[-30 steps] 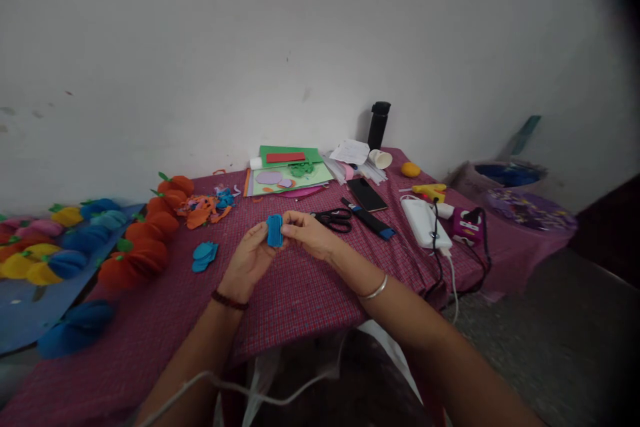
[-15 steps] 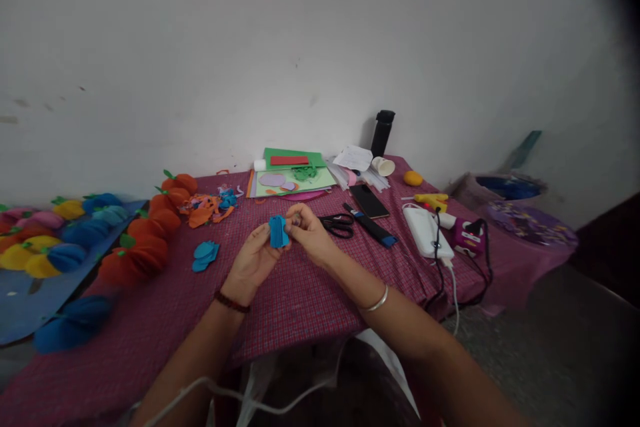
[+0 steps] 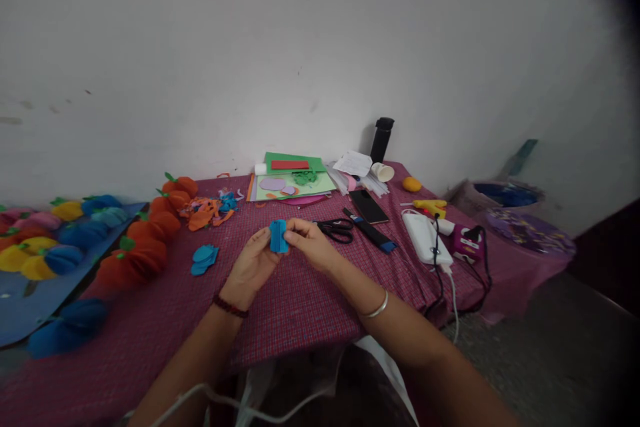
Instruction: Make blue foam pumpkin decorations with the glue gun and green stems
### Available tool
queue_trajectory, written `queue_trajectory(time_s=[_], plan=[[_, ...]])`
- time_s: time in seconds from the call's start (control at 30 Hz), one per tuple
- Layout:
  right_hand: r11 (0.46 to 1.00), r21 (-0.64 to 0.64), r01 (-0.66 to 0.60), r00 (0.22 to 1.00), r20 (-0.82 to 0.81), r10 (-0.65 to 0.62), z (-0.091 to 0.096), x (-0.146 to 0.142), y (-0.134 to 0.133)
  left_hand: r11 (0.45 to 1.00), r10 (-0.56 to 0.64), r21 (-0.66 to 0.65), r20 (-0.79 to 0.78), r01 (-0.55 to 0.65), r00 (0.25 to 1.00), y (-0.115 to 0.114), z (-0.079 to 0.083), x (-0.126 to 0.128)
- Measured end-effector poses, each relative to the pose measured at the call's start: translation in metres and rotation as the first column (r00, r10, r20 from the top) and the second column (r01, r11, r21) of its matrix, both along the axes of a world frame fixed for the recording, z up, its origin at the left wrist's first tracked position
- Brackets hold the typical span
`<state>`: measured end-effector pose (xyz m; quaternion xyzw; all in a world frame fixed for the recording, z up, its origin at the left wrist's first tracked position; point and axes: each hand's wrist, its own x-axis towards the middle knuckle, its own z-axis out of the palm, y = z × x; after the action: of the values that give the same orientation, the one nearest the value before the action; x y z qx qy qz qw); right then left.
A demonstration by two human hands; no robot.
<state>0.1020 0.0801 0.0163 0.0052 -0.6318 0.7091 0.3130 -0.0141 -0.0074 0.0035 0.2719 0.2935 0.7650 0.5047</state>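
Between my two hands, above the front middle of the table, is a small stack of folded blue paper pieces (image 3: 279, 237). My left hand (image 3: 255, 260) grips its left side, fingers closed on it. On its right side my right hand (image 3: 311, 243) pinches the edge between thumb and fingers. Flat blue paper circles (image 3: 204, 258) lie on the cloth to the left of my hands. Just beyond my right hand rest black scissors (image 3: 337, 229), partly hidden by that hand.
Orange paper pumpkins (image 3: 135, 260) and a blue board (image 3: 15, 307) of colourful ones fill the left. Paper scraps (image 3: 205, 211) and coloured sheets (image 3: 320, 181) lie at the back. Rightward are a phone (image 3: 369, 205), black bottle (image 3: 382, 140), yellow glue gun (image 3: 430, 207) and white power bank (image 3: 425, 237).
The blue stack has turned slightly, so a flatter folded face now shows instead of several fanned edges. My right fingers have shifted along its edge. The whole view has dipped slightly.
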Motion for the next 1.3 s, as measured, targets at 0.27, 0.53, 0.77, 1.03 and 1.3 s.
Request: queue_trajectory(time_s=[0.27, 0.53, 0.77, 1.03, 1.3], plan=[[0.991, -0.101, 0.085, 0.995, -0.042, -0.089, -0.0003, -0.0049, -0.0032, 1.000, 0.013, -0.003, 0.025, -0.013, 1.000, 0.0005, -0.0012, 0.0011], [0.996, 0.015, 0.086, 0.996, 0.007, -0.086, 0.0028, 0.0004, -0.0036, 1.000, 0.027, 0.008, 0.000, -0.027, 1.000, -0.0007, 0.0021, 0.0047], [0.996, 0.038, 0.077, 0.997, 0.026, -0.078, 0.0042, 0.0010, -0.0027, 1.000, 0.014, 0.007, 0.003, -0.014, 1.000, -0.0010, 0.0016, 0.0031], [0.992, -0.083, 0.097, 0.995, -0.013, -0.098, 0.0016, -0.0026, -0.0049, 1.000, 0.007, -0.006, -0.005, -0.007, 1.000, -0.0018, 0.0028, 0.0031], [0.989, 0.066, 0.129, 0.991, 0.025, -0.131, 0.0074, 0.0030, -0.0064, 1.000, 0.021, -0.001, -0.037, -0.021, 0.999, -0.0022, 0.0058, 0.0050]])
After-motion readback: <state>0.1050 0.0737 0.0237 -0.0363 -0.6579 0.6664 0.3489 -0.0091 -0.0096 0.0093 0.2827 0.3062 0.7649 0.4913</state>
